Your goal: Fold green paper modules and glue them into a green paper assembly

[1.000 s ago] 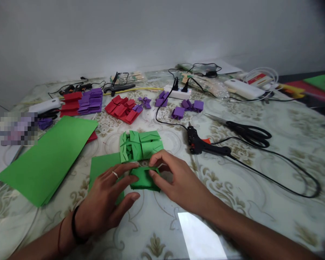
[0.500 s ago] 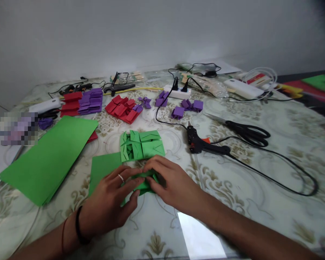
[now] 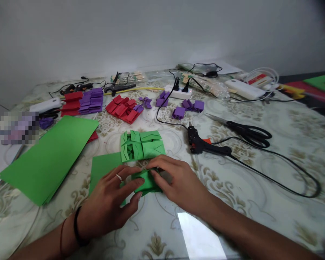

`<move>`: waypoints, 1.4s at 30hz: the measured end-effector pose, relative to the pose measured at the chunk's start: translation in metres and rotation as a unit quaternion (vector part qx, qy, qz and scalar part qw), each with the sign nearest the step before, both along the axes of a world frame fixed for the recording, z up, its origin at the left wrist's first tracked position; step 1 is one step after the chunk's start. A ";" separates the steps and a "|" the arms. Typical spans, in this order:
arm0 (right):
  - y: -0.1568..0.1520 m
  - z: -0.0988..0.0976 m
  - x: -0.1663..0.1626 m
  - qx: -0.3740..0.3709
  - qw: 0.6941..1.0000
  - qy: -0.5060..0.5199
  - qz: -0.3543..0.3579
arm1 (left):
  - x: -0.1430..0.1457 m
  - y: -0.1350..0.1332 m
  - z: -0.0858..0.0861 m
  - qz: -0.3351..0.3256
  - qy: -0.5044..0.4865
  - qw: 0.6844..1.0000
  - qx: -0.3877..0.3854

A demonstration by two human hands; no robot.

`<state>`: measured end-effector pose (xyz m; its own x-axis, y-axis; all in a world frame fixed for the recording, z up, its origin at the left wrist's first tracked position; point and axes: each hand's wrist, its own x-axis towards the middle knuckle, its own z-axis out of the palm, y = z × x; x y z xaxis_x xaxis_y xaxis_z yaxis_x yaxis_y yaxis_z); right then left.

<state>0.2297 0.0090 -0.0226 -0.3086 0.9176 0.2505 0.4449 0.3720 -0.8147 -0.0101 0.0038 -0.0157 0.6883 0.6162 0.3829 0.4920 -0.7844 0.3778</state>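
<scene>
My left hand [image 3: 111, 200] and my right hand [image 3: 180, 182] both press on a small folded green paper piece [image 3: 146, 182] lying on the patterned table [image 3: 260, 187]. The left fingers hold its left side, with a ring on one finger. The right fingertips pinch its upper right edge. Just beyond it lies a pile of several folded green pieces [image 3: 142, 144]. A flat green sheet [image 3: 104, 168] lies under my left hand.
A stack of green paper [image 3: 50, 155] lies at left. A black glue gun [image 3: 206, 144] with its cable and black scissors [image 3: 246, 131] lie to the right. Red folded pieces [image 3: 123, 108], purple folded pieces [image 3: 92, 101] and a white power strip [image 3: 177, 92] sit farther back.
My hands closed over the green piece, then spread slightly. The piece now lies flatter and more of it shows between my fingers.
</scene>
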 end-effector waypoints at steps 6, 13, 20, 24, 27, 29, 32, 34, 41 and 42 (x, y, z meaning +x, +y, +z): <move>0.000 0.004 0.000 -0.028 0.999 0.017 0.009 | -0.001 0.001 0.001 -0.014 0.038 0.999 0.017; 0.002 0.005 0.003 -0.012 1.000 0.023 0.006 | -0.001 0.001 -0.003 -0.013 0.041 0.999 0.004; 0.005 0.004 0.005 -0.036 0.999 0.000 0.015 | -0.002 0.001 -0.002 -0.019 0.021 1.000 -0.011; 0.003 0.008 0.008 -0.076 0.996 0.026 0.027 | -0.005 0.003 -0.005 0.032 -0.011 0.999 -0.031; 0.002 0.010 0.011 -0.119 0.991 0.054 0.037 | -0.007 0.008 -0.006 0.084 -0.037 0.995 -0.031; 0.002 0.011 0.013 -0.136 0.987 0.065 0.048 | -0.008 0.010 -0.005 0.100 -0.058 0.993 -0.026; 0.003 0.008 0.014 -0.127 0.987 0.086 0.052 | -0.007 0.010 -0.003 0.118 -0.076 0.990 -0.030; 0.004 0.006 0.014 -0.118 0.987 0.095 0.045 | -0.007 0.009 -0.003 0.131 -0.084 0.987 -0.040; 0.006 0.008 0.016 -0.106 0.987 0.118 0.031 | -0.007 0.013 -0.004 0.122 -0.139 0.977 -0.109; 0.006 0.009 0.016 -0.093 0.990 0.096 0.036 | -0.007 0.013 -0.004 0.120 -0.130 0.979 -0.102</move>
